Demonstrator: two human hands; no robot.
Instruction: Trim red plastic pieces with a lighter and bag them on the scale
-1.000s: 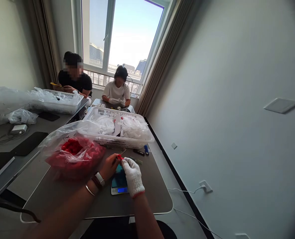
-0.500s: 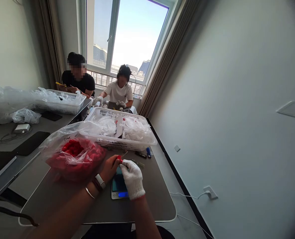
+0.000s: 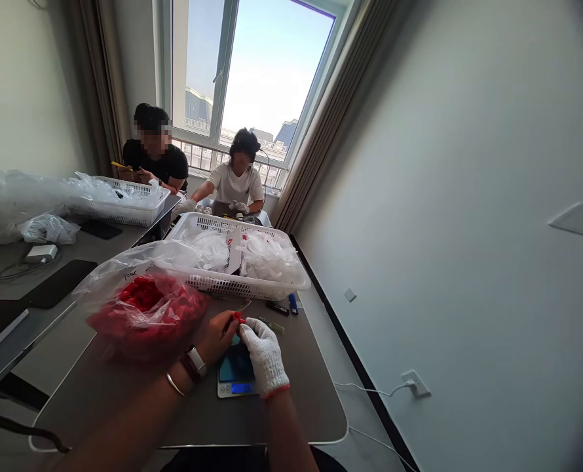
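Observation:
Between my two hands is a small red piece (image 3: 238, 317), too small for me to tell its kind. My bare left hand (image 3: 219, 335), with a watch at the wrist, is closed on one side of it. My right hand (image 3: 262, 351), in a white knit glove, pinches it from the other side. Below them a small digital scale (image 3: 235, 370) with a lit blue display lies on the table, partly covered by the right hand. To the left stands an open clear plastic bag (image 3: 149, 311) full of similar red pieces.
Behind the bag is a white basket (image 3: 252, 285) holding clear plastic bags. A black lighter-like item (image 3: 277, 308) and a blue one (image 3: 293, 303) lie before it. Two people sit beyond, near the window. Another table (image 3: 70, 314) is at the left, with a second basket (image 3: 139, 215).
Both hands stay together on the red piece, with the left fingers slightly shifted around it. The person opposite in the white shirt has drawn an arm a little to the left.

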